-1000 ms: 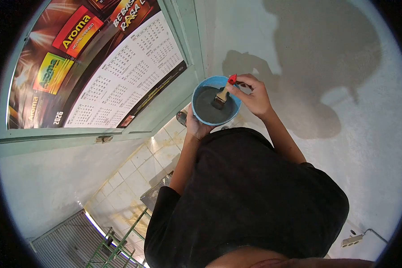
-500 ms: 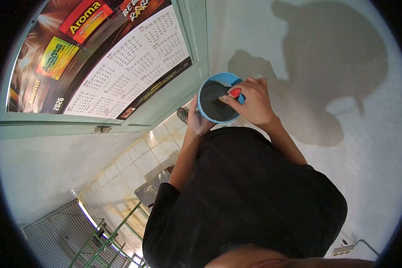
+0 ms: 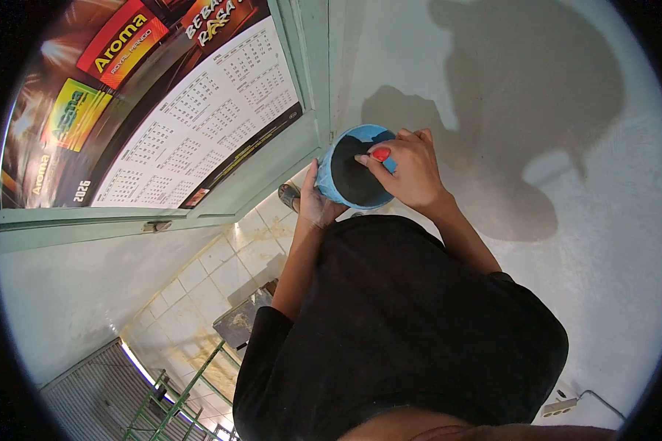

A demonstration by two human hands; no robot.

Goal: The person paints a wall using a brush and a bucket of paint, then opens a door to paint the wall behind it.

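Note:
A blue bucket [image 3: 325, 175] with dark grey liquid inside is tilted a little toward my right hand. My left hand [image 3: 316, 202] is wrapped round its lower left side. Over the right part of the opening, my right hand [image 3: 412, 169] grips a paintbrush by its handle, whose red end [image 3: 380, 153] shows between the fingers. The bristles are hidden, so how deep they sit in the liquid cannot be seen.
A calendar poster [image 3: 198, 110] hangs on the green door frame [image 3: 318, 73] at the left. To the right is a pale wall [image 3: 603, 242] with shadows. Lower down are a green metal frame [image 3: 206, 371], a dark board [image 3: 241, 320] and a power socket [image 3: 559, 409].
My right hand has turned over and moved down over the bucket, covering most of the brush, whose bristles showed earlier. The bucket has tilted. The camera view has shifted slightly.

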